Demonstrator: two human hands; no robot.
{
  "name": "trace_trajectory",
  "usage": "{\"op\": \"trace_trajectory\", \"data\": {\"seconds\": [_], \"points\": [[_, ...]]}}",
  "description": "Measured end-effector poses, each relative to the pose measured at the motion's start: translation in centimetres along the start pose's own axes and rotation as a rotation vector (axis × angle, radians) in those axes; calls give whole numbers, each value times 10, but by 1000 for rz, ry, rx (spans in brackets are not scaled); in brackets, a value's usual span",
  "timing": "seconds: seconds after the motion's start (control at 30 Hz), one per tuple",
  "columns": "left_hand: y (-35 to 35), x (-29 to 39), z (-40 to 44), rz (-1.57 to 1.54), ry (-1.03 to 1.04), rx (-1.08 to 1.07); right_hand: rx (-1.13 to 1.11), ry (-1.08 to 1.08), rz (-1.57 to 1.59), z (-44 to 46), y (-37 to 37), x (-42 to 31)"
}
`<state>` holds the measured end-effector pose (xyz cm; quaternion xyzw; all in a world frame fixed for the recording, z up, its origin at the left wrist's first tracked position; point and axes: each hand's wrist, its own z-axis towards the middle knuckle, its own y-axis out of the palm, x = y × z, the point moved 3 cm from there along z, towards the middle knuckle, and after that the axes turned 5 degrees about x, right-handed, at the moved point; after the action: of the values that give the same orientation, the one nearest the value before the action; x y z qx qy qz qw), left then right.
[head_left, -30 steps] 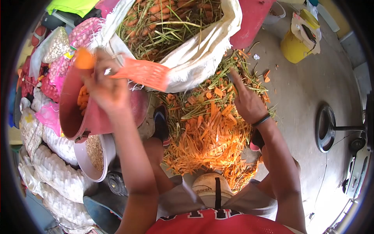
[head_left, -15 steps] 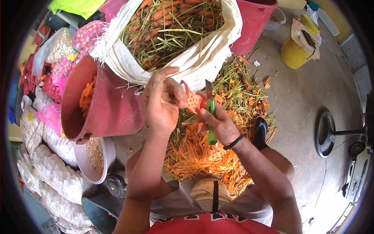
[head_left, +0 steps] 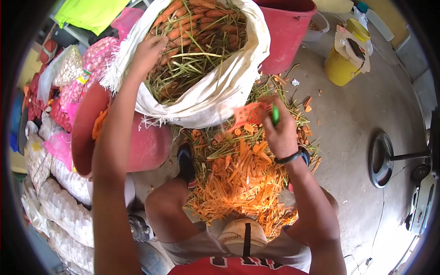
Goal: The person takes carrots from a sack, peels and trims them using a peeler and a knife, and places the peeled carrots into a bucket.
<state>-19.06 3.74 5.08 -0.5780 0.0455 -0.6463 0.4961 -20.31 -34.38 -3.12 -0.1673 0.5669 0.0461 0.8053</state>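
My left hand (head_left: 149, 54) reaches over the left rim of a white woven sack (head_left: 215, 107). Its fingers are stretched out over the carrots (head_left: 185, 30) inside, which lie among green stalks; I see nothing held in it. In my right hand (head_left: 280, 130) are an orange peeler (head_left: 247, 115) with a perforated handle and a green-handled knife (head_left: 275, 113), whose blade does not show. This hand is above a heap of orange peelings (head_left: 233, 183) on the floor, to the right of and below the sack.
A tilted red bin (head_left: 146, 146) holding peeled carrots is left of the sack; another red bin (head_left: 286, 36) stands behind it. Net bags (head_left: 98, 46) and white sacks (head_left: 64, 197) line the left. A yellow bucket (head_left: 339, 66) and a black round stand base (head_left: 380, 158) are at right.
My left hand has moved up and left from near the peeler to the carrots in the sack. My right hand has shifted right and up, still holding the peeler and knife.
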Motion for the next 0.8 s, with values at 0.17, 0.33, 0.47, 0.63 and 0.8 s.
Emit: {"op": "trace_trajectory", "data": {"seconds": [0.17, 0.33, 0.47, 0.63, 0.8], "points": [[21, -38, 111, 732, 69, 177, -188, -282, -268, -3, -4, -6], [26, -35, 145, 859, -111, 131, -242, -221, -296, 1, -11, -5], [23, -30, 128, 743, -6, 165, -283, -191, -331, 2, -15, -2], [-2, -5, 16, -610, -302, 219, -195, -243, -287, 2, -23, -3], [6, 56, -91, -1262, -398, 105, -156, -239, -340, -3, -26, -11]]}}
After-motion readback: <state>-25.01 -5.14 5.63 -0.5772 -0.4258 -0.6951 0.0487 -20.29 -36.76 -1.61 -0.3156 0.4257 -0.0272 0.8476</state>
